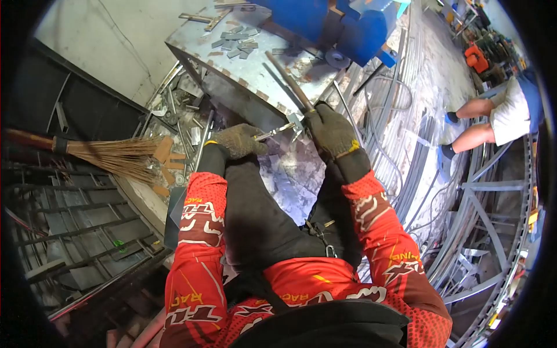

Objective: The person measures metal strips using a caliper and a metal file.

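My left hand (239,141), in a dark work glove, is closed around a silver pliers-like tool (274,133) that points right between my knees. At the tool's far end is a small grey metal piece (296,124), close beside my right hand. My right hand (332,130), gloved too, has its fingers wrapped round the near end of a long brownish metal bar (291,83). That bar slants up and left over the metal table (261,72), with a thinner dark bar alongside it. The fingertips of both hands are partly hidden.
Flat metal offcuts (235,42) lie on the table beside a blue machine (313,23). A straw broom (110,152) and scrap are at left. Long metal rods (415,168) cover the floor at right, where a person (505,113) stands near a metal truss (493,226).
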`<act>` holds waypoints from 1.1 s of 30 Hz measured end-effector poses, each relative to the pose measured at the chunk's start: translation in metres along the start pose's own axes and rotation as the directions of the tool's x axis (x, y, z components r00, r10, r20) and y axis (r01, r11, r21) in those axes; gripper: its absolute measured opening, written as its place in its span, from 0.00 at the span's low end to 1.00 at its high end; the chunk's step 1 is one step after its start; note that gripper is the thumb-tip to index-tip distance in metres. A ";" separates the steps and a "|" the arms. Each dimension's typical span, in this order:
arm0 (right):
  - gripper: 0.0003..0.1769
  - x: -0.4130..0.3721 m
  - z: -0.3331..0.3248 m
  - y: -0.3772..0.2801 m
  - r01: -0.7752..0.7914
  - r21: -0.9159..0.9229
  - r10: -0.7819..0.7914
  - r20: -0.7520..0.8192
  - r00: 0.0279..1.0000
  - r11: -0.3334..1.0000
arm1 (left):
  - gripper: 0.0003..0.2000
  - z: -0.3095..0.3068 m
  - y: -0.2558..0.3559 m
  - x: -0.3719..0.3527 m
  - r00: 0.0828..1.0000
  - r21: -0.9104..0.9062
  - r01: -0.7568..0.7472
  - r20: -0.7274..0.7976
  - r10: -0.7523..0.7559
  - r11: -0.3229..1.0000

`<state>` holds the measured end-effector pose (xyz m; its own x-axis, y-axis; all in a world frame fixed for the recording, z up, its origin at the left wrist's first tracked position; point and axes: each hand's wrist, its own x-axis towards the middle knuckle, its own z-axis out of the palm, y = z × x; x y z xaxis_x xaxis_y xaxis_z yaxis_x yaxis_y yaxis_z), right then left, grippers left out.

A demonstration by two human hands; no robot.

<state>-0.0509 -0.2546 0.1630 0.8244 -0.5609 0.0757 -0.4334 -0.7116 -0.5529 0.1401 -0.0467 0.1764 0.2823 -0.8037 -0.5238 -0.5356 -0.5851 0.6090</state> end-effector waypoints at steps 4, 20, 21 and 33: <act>0.21 -0.039 -0.004 0.006 0.037 -0.077 -0.035 0.026 0.999 0.996 | 0.29 0.000 0.003 0.000 0.998 0.074 0.050 0.033 -0.053 0.996; 0.22 -0.055 -0.035 0.026 0.059 0.011 -0.060 0.263 0.963 0.998 | 0.28 -0.002 0.002 -0.004 0.998 0.073 0.057 0.002 -0.058 0.996; 0.21 -0.067 -0.034 0.030 -0.007 0.017 0.003 0.195 0.981 1.000 | 0.28 0.000 0.001 -0.002 0.999 0.082 0.033 -0.012 -0.032 0.996; 0.17 -0.110 0.013 0.013 -0.249 0.510 0.251 0.066 0.966 0.823 | 0.35 0.023 0.016 -0.018 0.998 0.016 -0.050 -0.048 0.051 0.999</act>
<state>-0.1424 -0.1962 0.1368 0.7111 -0.6926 -0.1208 -0.3768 -0.2304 -0.8972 0.1083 -0.0392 0.1817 0.2927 -0.8369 -0.4625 -0.5622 -0.5419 0.6247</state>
